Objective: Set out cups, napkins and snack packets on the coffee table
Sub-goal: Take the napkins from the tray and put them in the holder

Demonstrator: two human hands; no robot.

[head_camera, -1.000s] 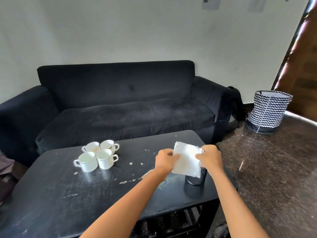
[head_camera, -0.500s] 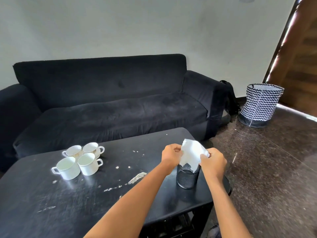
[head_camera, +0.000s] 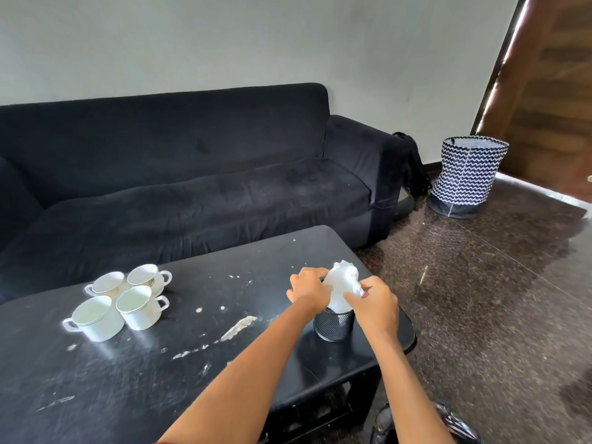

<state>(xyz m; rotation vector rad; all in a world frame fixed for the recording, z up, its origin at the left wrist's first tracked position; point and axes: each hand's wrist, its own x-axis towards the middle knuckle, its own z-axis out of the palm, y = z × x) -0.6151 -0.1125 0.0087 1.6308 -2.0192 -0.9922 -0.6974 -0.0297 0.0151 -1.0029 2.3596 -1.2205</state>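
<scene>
1. Four white cups are grouped at the left of the frame on the coffee table, handles turned outward; presumably already set out as one cluster.
2. White flecks and a pale scrap are scattered mid-table; their nature cannot be made out.
3. The left hand is curled round the near-left side of the white napkins, just right of centre.
4. The napkins are held over and partly inside a black mesh holder, probably being tucked in so they stand upright.
5. The right hand pinches the napkins' right edge, fingers bent.
6. How deep the napkins sit is hidden by both hands.
7. No snack packets are seen; a dark bag is cut off at lower right.
</scene>
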